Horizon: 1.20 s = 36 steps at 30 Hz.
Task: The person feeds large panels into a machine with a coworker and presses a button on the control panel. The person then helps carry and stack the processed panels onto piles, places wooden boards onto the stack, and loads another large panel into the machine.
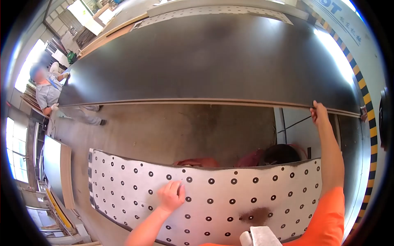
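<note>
Dark panel spans the upper frame, likely heavy and stiff, best held by its edges. Right hand grips its near edge, fingers closed; left hand, fingers curled shut, is over the lower-centre table. A person holds the left end.

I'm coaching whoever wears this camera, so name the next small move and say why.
I'd probably bring the left hand to the near edge of the dark panel: that hand is curled over the dotted table, while the right hand grips that edge near its right end. A co-worker has both hands at the other end.
</note>
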{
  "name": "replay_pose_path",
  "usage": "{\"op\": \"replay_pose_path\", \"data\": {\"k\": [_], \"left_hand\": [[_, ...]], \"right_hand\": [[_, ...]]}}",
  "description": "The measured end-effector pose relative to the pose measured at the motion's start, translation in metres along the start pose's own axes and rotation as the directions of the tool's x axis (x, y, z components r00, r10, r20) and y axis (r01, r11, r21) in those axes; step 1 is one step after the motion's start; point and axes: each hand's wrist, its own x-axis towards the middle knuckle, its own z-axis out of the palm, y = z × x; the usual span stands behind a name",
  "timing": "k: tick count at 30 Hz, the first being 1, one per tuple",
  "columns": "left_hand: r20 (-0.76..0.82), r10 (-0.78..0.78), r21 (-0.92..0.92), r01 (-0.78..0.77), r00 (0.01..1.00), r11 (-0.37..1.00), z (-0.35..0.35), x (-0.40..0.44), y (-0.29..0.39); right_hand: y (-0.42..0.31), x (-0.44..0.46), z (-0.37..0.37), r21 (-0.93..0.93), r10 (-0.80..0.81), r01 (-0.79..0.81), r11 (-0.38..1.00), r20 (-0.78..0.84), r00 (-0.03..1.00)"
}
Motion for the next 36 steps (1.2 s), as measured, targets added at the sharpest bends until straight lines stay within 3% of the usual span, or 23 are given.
{"op": "replay_pose_path", "data": {"k": [5,7,9,11,13,14,15,17,19,21,23,26,27,29,31,33,35,36], "left_hand": [[0.006,0.018,0.063,-0.019,1.000,0.998,0.001,0.004,0.002],[-0.001,0.014,0.071,-0.014,1.000,0.997,0.003,0.005,0.001],[0.000,0.008,0.057,-0.008,1.000,0.998,0.002,0.005,0.002],[-0.009,0.006,0.052,-0.005,1.000,0.999,0.001,0.007,0.002],[-0.020,0.010,0.060,-0.008,1.000,0.998,0.000,0.006,0.002],[0.001,0.000,0.044,0.000,1.000,0.999,-0.001,0.003,0.002],[-0.013,0.006,0.022,-0.005,1.000,1.000,-0.001,0.002,0.001],[-0.046,0.016,-0.018,-0.017,0.999,1.000,-0.001,0.000,0.000],[-0.061,0.059,-0.111,-0.065,0.996,0.992,-0.004,-0.006,-0.003],[-0.149,0.086,-0.231,-0.119,0.985,0.966,-0.010,-0.031,-0.005],[-0.068,0.140,-0.377,-0.155,0.988,0.913,-0.036,-0.082,-0.007],[-0.026,0.119,-0.356,-0.121,0.992,0.927,-0.097,-0.196,-0.032],[-0.061,0.047,-0.387,-0.067,0.997,0.920,-0.118,-0.240,-0.047],[-0.054,-0.095,-0.378,0.068,0.994,0.923,-0.169,-0.327,-0.085],[-0.066,-0.288,-0.356,0.248,0.955,0.901,-0.208,-0.421,-0.133],[-0.042,-0.541,-0.258,0.514,0.840,0.818,-0.246,-0.513,-0.180],[0.020,-0.777,-0.229,0.760,0.629,0.609,-0.292,-0.583,-0.215],[0.009,-0.849,-0.335,0.802,0.528,0.494,-0.307,-0.616,-0.229]], "right_hand": [[-0.054,0.070,0.074,-0.034,-0.192,0.190,0.981,-0.043,0.981],[-0.066,0.063,0.112,-0.138,-0.229,0.235,0.962,0.054,0.972],[-0.064,0.025,0.161,-0.049,-0.286,0.294,0.955,0.117,0.951],[-0.047,-0.019,0.205,-0.096,-0.361,0.397,0.913,0.263,0.895],[-0.026,-0.093,0.245,-0.128,-0.321,0.401,0.907,0.407,0.855],[-0.006,-0.117,0.264,-0.047,-0.326,0.407,0.912,0.517,0.791],[0.010,-0.158,0.281,-0.110,-0.354,0.502,0.858,0.581,0.733],[0.057,-0.233,0.313,0.018,-0.368,0.514,0.857,0.721,0.588],[0.096,-0.323,0.333,0.028,-0.326,0.550,0.835,0.830,0.453],[0.133,-0.398,0.346,0.067,-0.333,0.622,0.780,0.886,0.323],[0.172,-0.465,0.355,0.096,-0.323,0.732,0.675,0.930,0.176],[0.224,-0.536,0.365,0.120,-0.414,0.868,0.483,0.904,0.105],[0.241,-0.555,0.369,0.154,-0.481,0.901,0.405,0.874,0.066],[0.274,-0.597,0.374,0.119,-0.542,0.931,0.346,0.835,0.094],[0.300,-0.650,0.374,0.070,-0.557,0.928,0.367,0.815,0.159],[0.332,-0.684,0.381,-0.025,-0.632,0.991,0.134,0.768,0.105],[0.354,-0.729,0.380,-0.075,-0.649,0.997,0.027,0.757,0.075],[0.363,-0.748,0.380,-0.146,-0.655,0.989,0.000,0.748,0.111]]}}
